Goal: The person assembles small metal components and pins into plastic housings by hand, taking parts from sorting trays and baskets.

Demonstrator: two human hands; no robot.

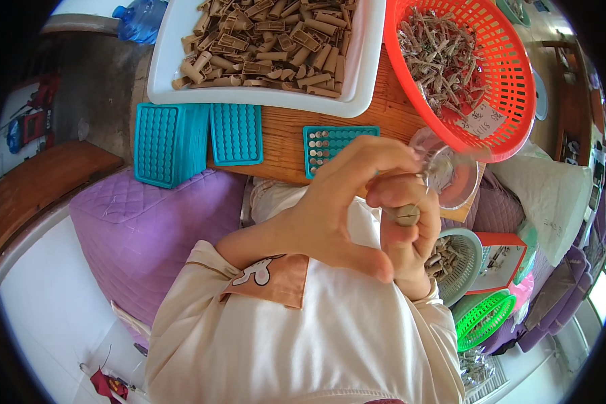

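Note:
My right hand (pixel 411 236) is closed round a small tan cylinder (pixel 407 215). Only its round end, crossed by a thin line, shows between the fingers. Just to its left, my left hand (pixel 347 209) arches in a wide C, thumb well apart from the fingers. Its fingertips reach over the top of the right hand, where a thin, shiny shape is blurred by motion; what it is I cannot tell. Behind the hands lies a teal tray (pixel 347 135) with small round pieces in its left-hand holes, partly covered by my left hand.
A white bin (pixel 262 97) of tan half-cylinder shells fills the table's far side. Nearby are a red basket (pixel 512 74) of thin metallic-looking pieces, stacked teal trays (pixel 172 145), another teal tray (pixel 236 135) and a clear container (pixel 461 192). At right stand grey (pixel 475 252) and green (pixel 485 320) baskets.

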